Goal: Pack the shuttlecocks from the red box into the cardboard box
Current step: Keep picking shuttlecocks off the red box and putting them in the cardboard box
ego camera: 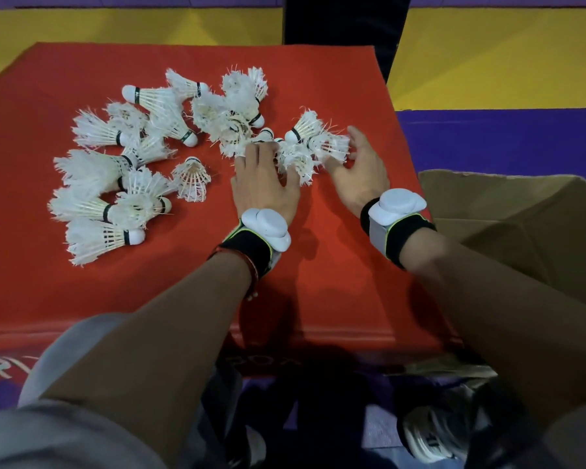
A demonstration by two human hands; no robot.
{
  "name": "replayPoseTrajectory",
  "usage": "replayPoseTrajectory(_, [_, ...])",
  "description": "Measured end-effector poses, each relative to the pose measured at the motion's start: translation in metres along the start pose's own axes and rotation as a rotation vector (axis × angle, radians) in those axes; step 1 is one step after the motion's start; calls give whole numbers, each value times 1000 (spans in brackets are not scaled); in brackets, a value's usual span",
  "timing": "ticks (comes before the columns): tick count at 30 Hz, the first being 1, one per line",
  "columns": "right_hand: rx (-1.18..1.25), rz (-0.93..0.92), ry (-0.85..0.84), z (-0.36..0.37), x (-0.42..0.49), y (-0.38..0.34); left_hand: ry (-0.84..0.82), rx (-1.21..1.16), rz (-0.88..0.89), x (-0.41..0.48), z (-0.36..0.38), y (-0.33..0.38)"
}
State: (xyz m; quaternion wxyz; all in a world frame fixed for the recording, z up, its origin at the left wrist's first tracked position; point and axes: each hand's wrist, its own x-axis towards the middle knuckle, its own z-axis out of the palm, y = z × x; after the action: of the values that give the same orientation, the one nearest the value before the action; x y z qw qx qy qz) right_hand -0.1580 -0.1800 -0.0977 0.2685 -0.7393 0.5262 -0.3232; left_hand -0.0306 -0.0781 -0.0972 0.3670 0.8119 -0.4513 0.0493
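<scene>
Several white feather shuttlecocks point(122, 164) lie scattered on the flat top of the red box point(335, 265). A small cluster of shuttlecocks point(305, 147) sits between my hands near the right side of the red top. My left hand point(264, 181) lies on the cluster's left side with fingers spread over the feathers. My right hand point(362, 170) curls round the cluster's right side, fingertips on a shuttlecock's feathers. The open cardboard box point(508, 211) stands to the right of the red box, its inside in shadow.
Both wrists wear black bands with white sensor pods. Yellow and purple floor mats lie beyond and to the right. A dark upright post stands behind the red box. Shoes and purple floor show below the red box's front edge.
</scene>
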Motion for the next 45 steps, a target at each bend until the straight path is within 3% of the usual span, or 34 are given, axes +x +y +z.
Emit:
replayPoseTrajectory(9, [0,11,35,-3,-1,-2,51,-25,0,-2,-6,2])
replayPoseTrajectory(16, [-16,22,29,-8,-13,-4,143,88,-39,-11,-13,1])
replayPoseTrajectory(26, [139,12,52,-33,-67,3,143,-201,22,-46,-34,17])
replayPoseTrajectory(33, [78,-9,112,-73,-89,20,100,-345,40,-57,-38,61])
replayPoseTrajectory(45, [41,269,260,-170,-107,92,-46,-495,-26,-95,-3,159])
